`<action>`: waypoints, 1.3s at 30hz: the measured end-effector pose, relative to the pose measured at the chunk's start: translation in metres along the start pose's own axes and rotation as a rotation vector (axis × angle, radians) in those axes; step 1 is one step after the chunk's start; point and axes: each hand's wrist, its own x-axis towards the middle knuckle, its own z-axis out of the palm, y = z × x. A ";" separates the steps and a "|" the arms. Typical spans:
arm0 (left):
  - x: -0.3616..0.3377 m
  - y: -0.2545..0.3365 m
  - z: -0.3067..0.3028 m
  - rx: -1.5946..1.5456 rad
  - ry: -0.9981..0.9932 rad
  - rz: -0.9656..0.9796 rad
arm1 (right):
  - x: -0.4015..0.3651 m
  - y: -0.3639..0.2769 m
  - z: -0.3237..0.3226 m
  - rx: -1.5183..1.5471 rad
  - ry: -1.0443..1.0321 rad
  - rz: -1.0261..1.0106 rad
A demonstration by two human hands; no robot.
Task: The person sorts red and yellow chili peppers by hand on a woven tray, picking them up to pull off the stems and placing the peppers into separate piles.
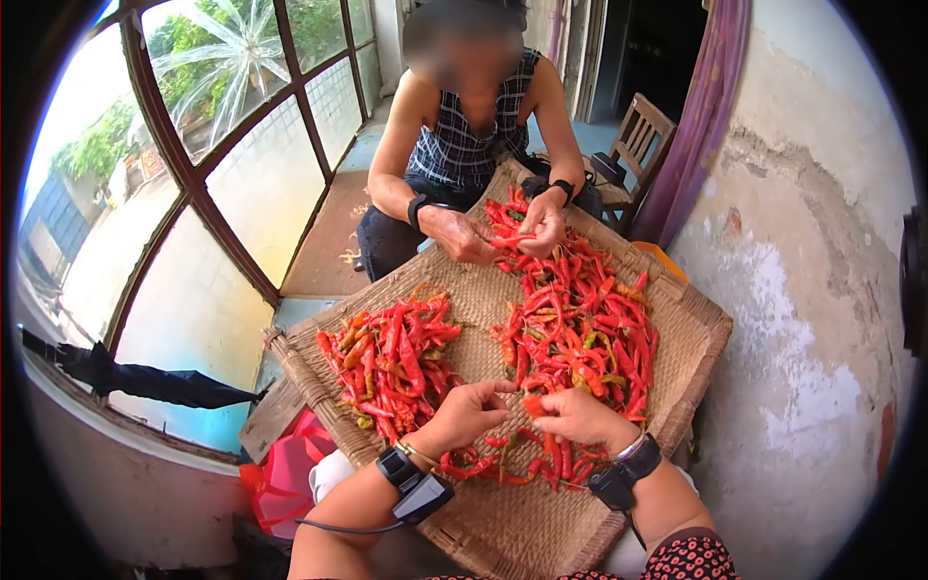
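My left hand (471, 416) is over the near part of a woven tray (503, 522), its thumb and fingertips pinched together; whatever may be between them is too small to tell. Close to its right, my right hand (580, 421) holds a red pepper (534, 405) between thumb and fingers. A smaller heap of red peppers (391, 353) lies on the tray's left side, with some orange and greenish ones in it. The larger pepper heap (590, 319) spreads along the right side, and loose peppers lie below my hands.
Across the tray sits a person (474, 135) in a checked top, both hands at a red pepper over the far end. A wooden chair (638, 145) stands behind at the right. At the left are a folded dark umbrella (174, 382) and a red plastic bag (290, 474).
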 end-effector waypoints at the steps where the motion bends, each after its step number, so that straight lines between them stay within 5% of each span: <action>1: 0.000 0.001 -0.002 -0.003 0.002 0.002 | 0.003 0.001 -0.004 0.025 0.061 0.039; 5: -0.003 -0.005 0.003 0.574 -0.062 0.103 | 0.019 0.001 -0.015 0.540 0.612 -0.256; 6: -0.004 -0.007 0.006 0.865 -0.093 0.185 | 0.019 0.002 -0.015 0.541 0.611 -0.254; 8: -0.005 -0.005 0.012 0.870 -0.157 0.170 | 0.018 0.006 -0.017 0.435 0.649 -0.232; 13: -0.006 -0.014 0.025 0.943 -0.334 0.224 | 0.015 0.009 0.003 0.243 0.443 -0.170; 15: -0.006 -0.014 0.028 0.992 -0.358 0.208 | 0.018 0.018 0.008 -0.309 0.259 -0.265; 19: -0.006 -0.020 0.033 1.081 -0.358 0.198 | 0.022 0.021 0.018 -0.443 0.233 -0.326; 27: -0.005 0.007 0.012 0.866 -0.352 0.139 | 0.016 0.018 0.019 -0.393 0.212 -0.372; 31: -0.002 0.005 0.004 0.627 -0.215 0.231 | 0.015 0.020 0.017 -0.355 0.088 -0.417; 39: -0.001 -0.001 0.000 0.004 -0.107 0.055 | 0.009 0.012 0.020 -0.022 -0.009 -0.255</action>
